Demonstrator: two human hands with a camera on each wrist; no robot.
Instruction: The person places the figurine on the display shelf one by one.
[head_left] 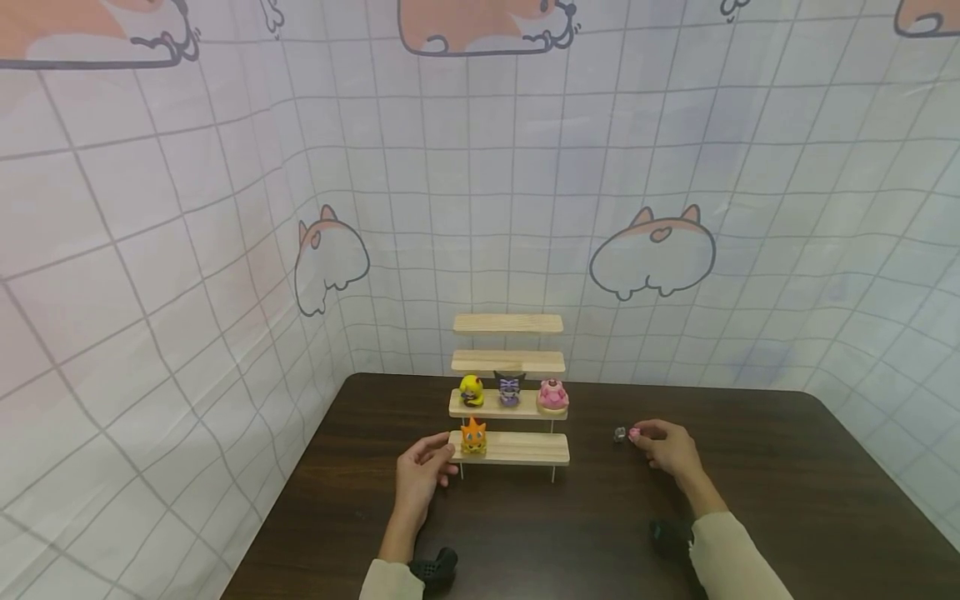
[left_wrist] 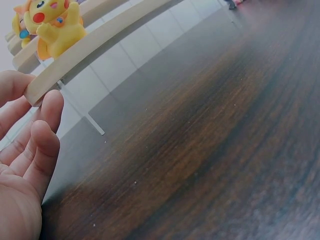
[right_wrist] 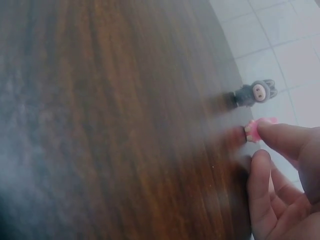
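Observation:
The left hand (head_left: 423,475) pinches the left end of the lowest plank of a stepped wooden display shelf (head_left: 525,448). Beside those fingers, on that plank, stands a yellow and orange figurine (head_left: 473,437); the left wrist view shows its yellow body and red cheek (left_wrist: 62,30). Out on the table to the right, the right hand (head_left: 670,450) has thumb and fingers on a small pink figurine (right_wrist: 254,131), which is partly covered by the thumb. Close to it stands a small dark grey figurine (right_wrist: 255,93) with a pale face, untouched.
One tier up stand a yellow figurine (head_left: 472,391), a purple and black figurine (head_left: 509,390) and a pink figurine (head_left: 553,396). Two bare planks (head_left: 508,361) rise behind. The dark wooden table (head_left: 570,533) meets a white gridded cloth (head_left: 525,208) printed with cartoon dogs.

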